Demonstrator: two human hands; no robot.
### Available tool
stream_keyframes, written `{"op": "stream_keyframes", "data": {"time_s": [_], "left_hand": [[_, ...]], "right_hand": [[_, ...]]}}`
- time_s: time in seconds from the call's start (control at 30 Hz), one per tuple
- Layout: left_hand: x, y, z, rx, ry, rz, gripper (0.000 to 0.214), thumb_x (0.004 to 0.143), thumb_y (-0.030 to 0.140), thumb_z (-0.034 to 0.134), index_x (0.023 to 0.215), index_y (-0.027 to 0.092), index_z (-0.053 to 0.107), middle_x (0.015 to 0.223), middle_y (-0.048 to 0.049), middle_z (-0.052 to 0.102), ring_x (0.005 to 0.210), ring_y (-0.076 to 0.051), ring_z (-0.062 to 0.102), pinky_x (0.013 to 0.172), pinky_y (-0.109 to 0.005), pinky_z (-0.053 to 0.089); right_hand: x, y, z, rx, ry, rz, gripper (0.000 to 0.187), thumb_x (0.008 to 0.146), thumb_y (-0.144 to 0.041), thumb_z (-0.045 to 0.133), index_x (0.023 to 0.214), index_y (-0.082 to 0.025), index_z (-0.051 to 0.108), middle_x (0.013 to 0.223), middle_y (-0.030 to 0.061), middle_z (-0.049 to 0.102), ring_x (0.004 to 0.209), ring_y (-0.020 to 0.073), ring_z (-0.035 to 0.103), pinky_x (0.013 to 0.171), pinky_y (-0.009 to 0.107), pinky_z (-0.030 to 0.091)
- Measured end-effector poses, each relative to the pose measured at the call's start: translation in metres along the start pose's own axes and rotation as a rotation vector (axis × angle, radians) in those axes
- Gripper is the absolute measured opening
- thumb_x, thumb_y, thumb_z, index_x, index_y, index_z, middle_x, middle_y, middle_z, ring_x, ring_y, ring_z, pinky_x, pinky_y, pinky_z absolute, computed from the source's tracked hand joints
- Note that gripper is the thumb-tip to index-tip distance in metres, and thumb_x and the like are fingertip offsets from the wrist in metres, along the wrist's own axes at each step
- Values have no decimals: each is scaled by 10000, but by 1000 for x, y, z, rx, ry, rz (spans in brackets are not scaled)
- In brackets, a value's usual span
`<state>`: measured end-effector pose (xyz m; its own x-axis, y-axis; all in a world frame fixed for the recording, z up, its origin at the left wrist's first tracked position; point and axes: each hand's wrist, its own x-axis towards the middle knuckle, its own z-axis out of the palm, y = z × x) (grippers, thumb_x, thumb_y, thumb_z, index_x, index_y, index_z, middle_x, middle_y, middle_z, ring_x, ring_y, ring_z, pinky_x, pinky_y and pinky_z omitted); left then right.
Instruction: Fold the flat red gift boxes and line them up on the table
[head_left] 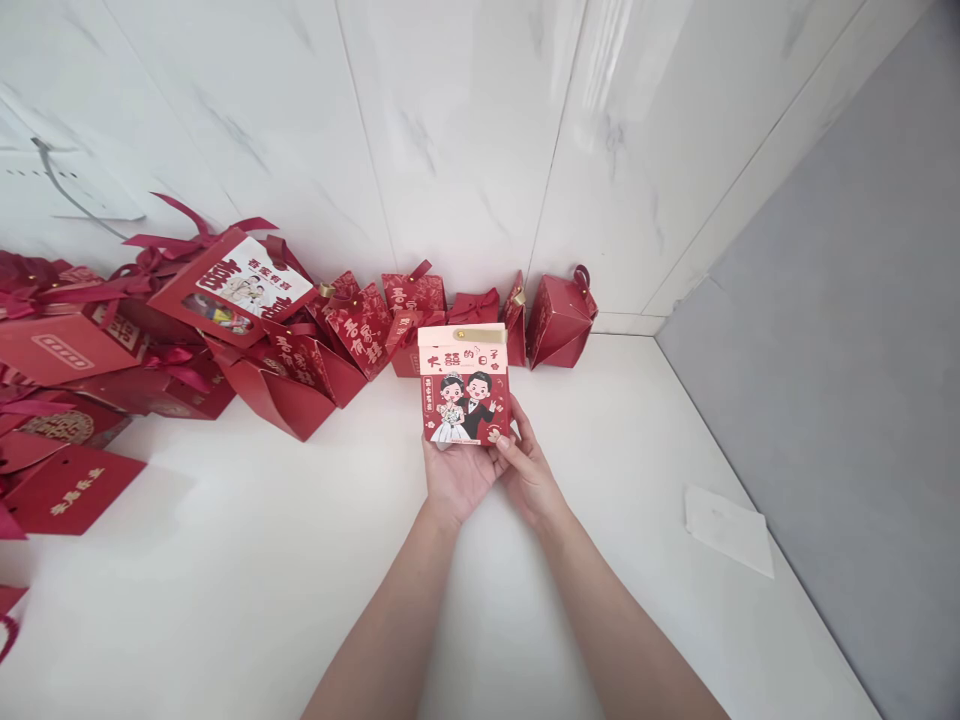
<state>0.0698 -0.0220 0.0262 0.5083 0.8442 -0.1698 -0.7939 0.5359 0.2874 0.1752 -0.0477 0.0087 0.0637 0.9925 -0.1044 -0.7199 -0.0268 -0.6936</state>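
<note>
Both my hands hold a red and pink wedding gift box [463, 385] above the white surface. Its front carries a cartoon bride and groom, and a gold ribbon strap lies across the pink top. My left hand [459, 482] supports it from underneath, palm up, with the fingers mostly hidden. My right hand [529, 465] grips the lower right corner, thumb on the front face. Behind the held box stand several smaller red boxes, among them a faceted one [562, 320] with a ribbon loop.
A heap of red gift boxes [75, 345] with ribbons fills the left, one with a white printed panel [262, 280] on top. A white paper [727, 530] lies at the right edge of the table [300, 600]. Marbled wall tiles [465, 130] rise behind.
</note>
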Motion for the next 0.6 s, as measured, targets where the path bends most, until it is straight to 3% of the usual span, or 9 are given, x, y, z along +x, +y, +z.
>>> {"op": "stream_keyframes", "data": {"time_s": [0.2, 0.37, 0.5, 0.6], "left_hand": [[-2, 3, 1, -11, -18, -44, 714, 848, 671, 433, 1322, 149, 544, 1288, -161, 604, 1109, -300, 598, 855, -388, 525], [-5, 4, 6, -35, -66, -66, 765, 842, 683, 427, 1362, 127, 505, 1344, -179, 557, 1188, -304, 566, 902, -364, 505], [-6, 4, 10, -57, -66, -36, 809, 811, 709, 462, 1378, 132, 489, 1352, -202, 543, 1163, -306, 575, 852, -354, 505], [-6, 5, 9, -73, -50, -7, 795, 792, 723, 475, 1346, 155, 517, 1355, -198, 538, 1085, -293, 593, 801, -345, 497]], "right_hand": [[0, 0, 3, 27, 11, -12, 658, 793, -357, 759, 1388, -332, 476, 1339, 13, 617, 1275, 221, 548, 1179, 456, 308], [-2, -2, 4, 130, 63, -3, 663, 851, -416, 698, 1434, -393, 384, 1337, -11, 609, 1254, 195, 566, 1159, 442, 339], [0, -4, 0, 252, 125, 61, 518, 894, -522, 596, 1371, -356, 480, 1190, 19, 662, 1085, 187, 657, 989, 385, 505], [1, -5, -3, 317, 129, 86, 452, 906, -500, 580, 1310, -301, 542, 1118, 44, 673, 930, 171, 682, 846, 335, 559]]}}
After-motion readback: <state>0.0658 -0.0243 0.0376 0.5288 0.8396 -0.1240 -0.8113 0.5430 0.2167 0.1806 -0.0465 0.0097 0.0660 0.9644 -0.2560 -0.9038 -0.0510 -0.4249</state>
